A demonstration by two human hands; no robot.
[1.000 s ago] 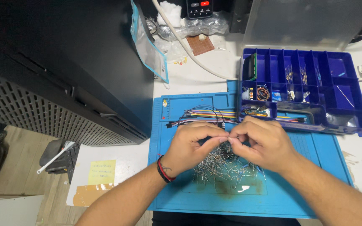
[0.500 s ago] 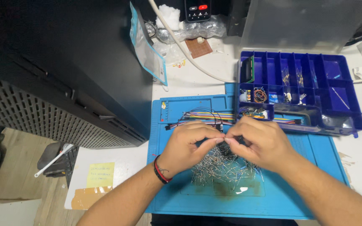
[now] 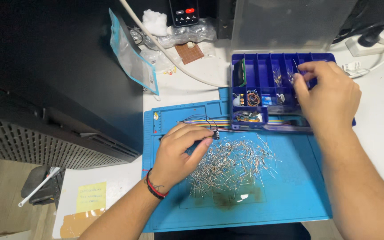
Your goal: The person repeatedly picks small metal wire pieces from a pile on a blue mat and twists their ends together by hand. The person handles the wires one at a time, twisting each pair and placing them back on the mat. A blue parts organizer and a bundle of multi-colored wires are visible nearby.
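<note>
L hand (image 3: 178, 149) rests knuckles-up on the blue silicone work mat (image 3: 285, 195), fingers curled together w/ thumb and forefinger pinched on a small dark component (image 3: 215, 134) at the fingertips; a black-and-red band sits on that wrist. R hand (image 3: 327, 95) is well apart from it, up over the dark blue plastic compartment box (image 3: 263, 71), fingers bunched and dipping into one of the upper compartments toward the R side of the box; can't tell if anything is held between them.

Just R of the L hand's fingertips, betw. the two hands, lies a loose heap of thin silver-leaded parts (image 3: 232, 164), spread over the mat's middle. Just above the L hand a flat rainbow ribbon of jumper wires (image 3: 201, 121) runs across the mat to the box's lower edge. Box compartments near the R hand hold small bits: coiled wire, tiny parts, too small to tell more.

Farther out, beyond the L hand: a clear bag w/ light blue edge (image 3: 132, 58) leaning on a big black case (image 3: 54, 66), a white cable (image 3: 165, 51) curving over the white worktop (image 3: 192, 89), a small brown perforated board (image 3: 190, 52), a black handset w/ red button (image 3: 184, 11). Near the L forearm, a yellow sticky note (image 3: 90, 196). Beyond the R hand, a white power strip (image 3: 370, 42).
</note>
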